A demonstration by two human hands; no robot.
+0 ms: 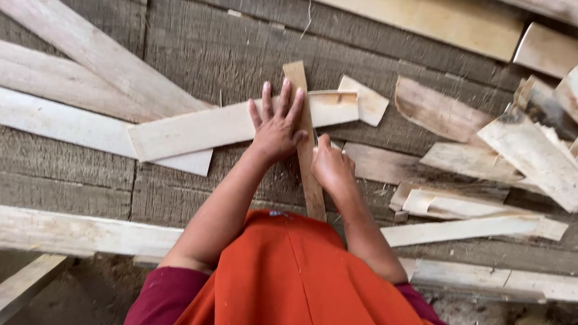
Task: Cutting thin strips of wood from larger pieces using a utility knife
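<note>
A narrow wooden strip (pixel 307 163) lies lengthwise away from me on a grey plank floor, crossing over a wider pale board (pixel 200 127). My left hand (pixel 276 123) presses flat, fingers spread, on that pale board where the strip crosses it. Just to the right, my right hand (pixel 330 167) is closed at the strip's right edge; whatever it grips is hidden by the hand. An orange garment (pixel 298 278) covers my lap below.
Long pale boards (pixel 81 53) fan out at the left. Offcuts and bark-edged slabs (pixel 533 152) pile at the right. A long board (pixel 62 231) runs across the near edge, with bare ground below it.
</note>
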